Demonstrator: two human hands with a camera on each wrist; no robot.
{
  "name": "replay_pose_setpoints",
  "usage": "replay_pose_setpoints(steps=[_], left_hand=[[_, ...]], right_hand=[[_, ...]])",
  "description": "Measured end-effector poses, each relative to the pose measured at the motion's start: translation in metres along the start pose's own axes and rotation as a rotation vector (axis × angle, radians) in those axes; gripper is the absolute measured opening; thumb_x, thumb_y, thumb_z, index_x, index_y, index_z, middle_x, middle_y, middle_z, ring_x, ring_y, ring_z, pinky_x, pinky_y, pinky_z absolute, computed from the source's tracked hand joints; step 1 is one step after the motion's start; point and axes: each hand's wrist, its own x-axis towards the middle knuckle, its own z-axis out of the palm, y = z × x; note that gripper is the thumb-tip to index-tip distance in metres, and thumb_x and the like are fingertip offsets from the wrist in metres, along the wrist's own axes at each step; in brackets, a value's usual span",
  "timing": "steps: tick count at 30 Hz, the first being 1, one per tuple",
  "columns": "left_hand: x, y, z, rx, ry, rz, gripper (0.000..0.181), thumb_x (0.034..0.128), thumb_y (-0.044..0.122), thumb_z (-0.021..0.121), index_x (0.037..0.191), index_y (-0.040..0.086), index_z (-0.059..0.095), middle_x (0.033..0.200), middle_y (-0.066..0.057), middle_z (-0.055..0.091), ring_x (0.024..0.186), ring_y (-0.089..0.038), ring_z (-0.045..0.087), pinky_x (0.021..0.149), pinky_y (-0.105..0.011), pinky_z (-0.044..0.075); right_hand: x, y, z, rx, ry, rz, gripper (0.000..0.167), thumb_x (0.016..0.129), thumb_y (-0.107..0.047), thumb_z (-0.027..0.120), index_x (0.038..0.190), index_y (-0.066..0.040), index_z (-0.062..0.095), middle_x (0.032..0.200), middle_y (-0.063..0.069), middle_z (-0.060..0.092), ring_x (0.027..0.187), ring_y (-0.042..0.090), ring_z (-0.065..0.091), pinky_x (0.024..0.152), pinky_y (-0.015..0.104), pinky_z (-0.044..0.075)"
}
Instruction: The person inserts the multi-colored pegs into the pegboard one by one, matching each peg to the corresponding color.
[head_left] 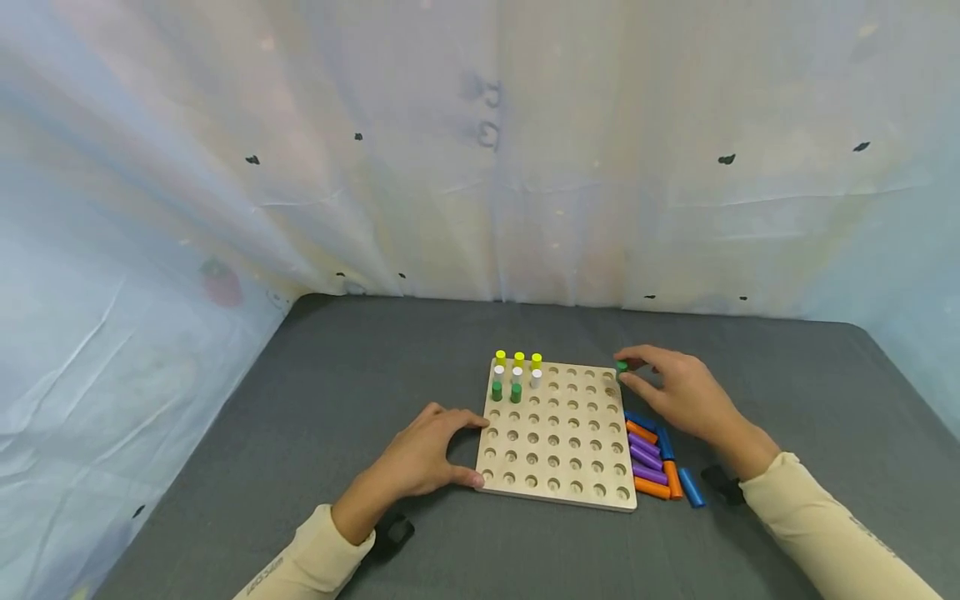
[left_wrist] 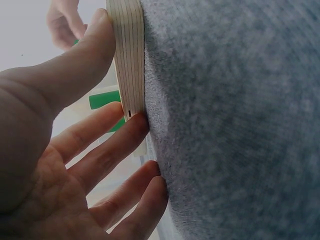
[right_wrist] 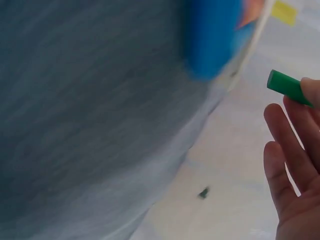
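Observation:
A wooden board (head_left: 555,496) with rows of round holes lies on the grey table. At its far left corner stand three yellow pegs (head_left: 519,359), three white pegs (head_left: 517,375) and two green pegs (head_left: 516,393). My left hand (head_left: 420,450) rests at the board's left edge, thumb and fingertips touching the side; in the left wrist view its fingers (left_wrist: 107,155) are extended. My right hand (head_left: 686,396) pinches another green peg (right_wrist: 287,86) between thumb and fingers, over the board's far right corner.
Several loose pegs lie against the board's right side: purple (head_left: 648,474), orange (head_left: 652,488) and blue (head_left: 692,487). A pale curtain (head_left: 555,167) hangs behind the table (head_left: 375,333), and another sheet hangs at the left.

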Motion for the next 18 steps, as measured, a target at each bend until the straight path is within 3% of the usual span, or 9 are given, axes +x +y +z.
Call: replay_pose_setpoints(steps=[8,18], left_hand=[[0.004,-0.004,-0.001,0.009,0.018,0.004,0.073,0.0669,0.042,0.09,0.133,0.03,0.062,0.129,0.006,0.064,0.111,-0.016,0.05,0.088,-0.048,0.048],[0.001,-0.005,-0.006,0.008,0.018,-0.011,0.073,0.0664,0.043,0.09,0.133,0.031,0.062,0.133,0.008,0.063,0.11,-0.014,0.049,0.088,-0.047,0.048]], right_hand=[[0.023,-0.04,0.0,0.069,-0.051,-0.022,0.027,0.093,-0.023,0.072,0.119,-0.018,0.068,0.103,-0.001,0.075,0.092,0.017,0.07,0.079,0.044,0.055],[0.046,-0.074,0.028,0.184,-0.103,-0.063,0.026,0.09,-0.026,0.074,0.116,-0.019,0.072,0.106,-0.006,0.074,0.094,0.014,0.07,0.077,0.036,0.054]])
